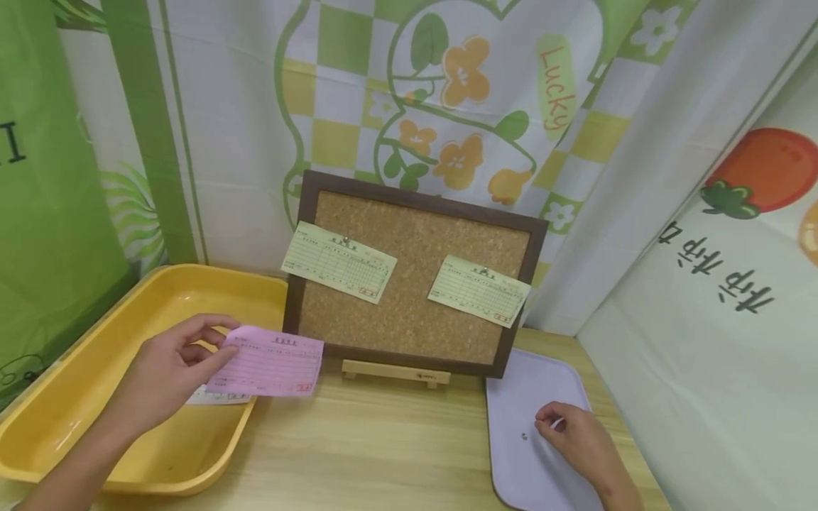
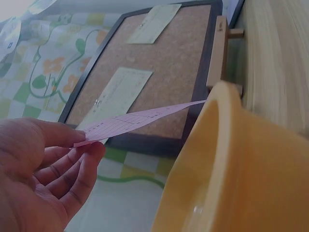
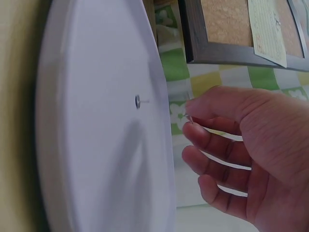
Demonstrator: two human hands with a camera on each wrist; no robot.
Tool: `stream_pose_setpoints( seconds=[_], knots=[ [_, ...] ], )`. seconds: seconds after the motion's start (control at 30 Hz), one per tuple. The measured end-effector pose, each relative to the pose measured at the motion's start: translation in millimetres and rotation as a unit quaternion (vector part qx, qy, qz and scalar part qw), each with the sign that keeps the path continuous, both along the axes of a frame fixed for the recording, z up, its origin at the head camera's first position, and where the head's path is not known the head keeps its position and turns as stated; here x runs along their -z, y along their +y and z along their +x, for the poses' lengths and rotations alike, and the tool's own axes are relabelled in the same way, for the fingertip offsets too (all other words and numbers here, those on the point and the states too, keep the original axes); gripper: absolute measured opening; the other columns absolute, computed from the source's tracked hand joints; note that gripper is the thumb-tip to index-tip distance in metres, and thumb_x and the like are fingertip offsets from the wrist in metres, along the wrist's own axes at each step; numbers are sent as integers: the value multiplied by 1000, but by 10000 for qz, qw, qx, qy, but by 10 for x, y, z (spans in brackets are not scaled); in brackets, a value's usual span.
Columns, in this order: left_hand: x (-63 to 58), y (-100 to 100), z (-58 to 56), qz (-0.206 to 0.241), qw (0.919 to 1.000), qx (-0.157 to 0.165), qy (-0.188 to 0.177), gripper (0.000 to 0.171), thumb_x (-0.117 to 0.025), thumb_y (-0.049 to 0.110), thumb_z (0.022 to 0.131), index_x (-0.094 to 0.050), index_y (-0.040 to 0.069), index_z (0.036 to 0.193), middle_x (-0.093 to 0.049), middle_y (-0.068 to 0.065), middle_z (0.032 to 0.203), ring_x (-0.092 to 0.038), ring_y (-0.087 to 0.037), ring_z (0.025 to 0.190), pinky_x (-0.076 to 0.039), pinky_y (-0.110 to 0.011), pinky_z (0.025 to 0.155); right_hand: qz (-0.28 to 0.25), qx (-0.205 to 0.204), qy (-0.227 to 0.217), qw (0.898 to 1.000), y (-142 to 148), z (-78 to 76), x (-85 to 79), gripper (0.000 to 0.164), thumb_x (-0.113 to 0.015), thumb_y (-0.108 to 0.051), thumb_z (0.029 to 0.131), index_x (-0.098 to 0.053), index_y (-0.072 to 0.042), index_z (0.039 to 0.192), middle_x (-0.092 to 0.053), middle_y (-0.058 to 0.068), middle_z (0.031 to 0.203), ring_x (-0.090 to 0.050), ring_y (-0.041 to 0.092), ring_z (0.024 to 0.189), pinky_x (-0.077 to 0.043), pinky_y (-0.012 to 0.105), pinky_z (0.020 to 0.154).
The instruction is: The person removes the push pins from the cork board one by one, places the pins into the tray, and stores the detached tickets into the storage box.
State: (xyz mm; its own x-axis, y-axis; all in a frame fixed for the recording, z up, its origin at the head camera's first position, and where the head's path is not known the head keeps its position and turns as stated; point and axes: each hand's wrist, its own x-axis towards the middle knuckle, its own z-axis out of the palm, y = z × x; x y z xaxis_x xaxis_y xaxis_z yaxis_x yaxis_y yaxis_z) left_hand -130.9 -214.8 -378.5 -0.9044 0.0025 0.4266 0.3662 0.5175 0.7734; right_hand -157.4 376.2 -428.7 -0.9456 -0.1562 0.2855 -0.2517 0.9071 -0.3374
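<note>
My left hand (image 1: 172, 365) pinches a pink printed slip (image 1: 271, 362) by its left edge, over the rim of a yellow tub (image 1: 192, 301). Another slip (image 1: 220, 397) shows partly beneath it. Over the lavender tray (image 1: 537, 383), my right hand (image 1: 578, 436) pinches a tiny thumbtack (image 3: 189, 119) between thumb and forefinger. A second thumbtack (image 3: 137, 101) lies on the tray with its point up. Two pale green slips, one on the left (image 1: 339, 264) and one on the right (image 1: 479, 292), are tacked at their tops to a framed corkboard (image 1: 409, 305).
A small wooden stand (image 1: 396, 372) props the corkboard on the light wood table (image 1: 364, 440). Behind it hangs a patterned curtain (image 1: 358, 42). At the right is a white printed cloth (image 1: 716, 341), at the left a green one (image 1: 57, 191).
</note>
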Motion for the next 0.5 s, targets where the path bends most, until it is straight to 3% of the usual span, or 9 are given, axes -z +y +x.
stream_pose_setpoints(
  seconds=[0.27, 0.5],
  knots=[
    [-2, -296, 7, 50, 9988, -110, -478, 30, -74, 15, 97, -66, 8, 125, -68, -10, 96, -72, -14, 72, -52, -28, 53, -79, 234, -390, 9989, 71, 57, 82, 12, -80, -7, 83, -73, -17, 84, -66, -11, 78, -58, 3, 69, -51, 28, 65],
    [55, -466, -31, 66, 9978, -206, -620, 32, -73, 17, 98, -64, 5, 126, -68, -8, 95, -71, -15, 71, -49, -29, 51, 12, 318, -638, 9975, 86, 65, 129, 11, -80, -8, 84, -73, -17, 84, -67, -9, 79, -59, 5, 71, -52, 30, 67]
  ],
)
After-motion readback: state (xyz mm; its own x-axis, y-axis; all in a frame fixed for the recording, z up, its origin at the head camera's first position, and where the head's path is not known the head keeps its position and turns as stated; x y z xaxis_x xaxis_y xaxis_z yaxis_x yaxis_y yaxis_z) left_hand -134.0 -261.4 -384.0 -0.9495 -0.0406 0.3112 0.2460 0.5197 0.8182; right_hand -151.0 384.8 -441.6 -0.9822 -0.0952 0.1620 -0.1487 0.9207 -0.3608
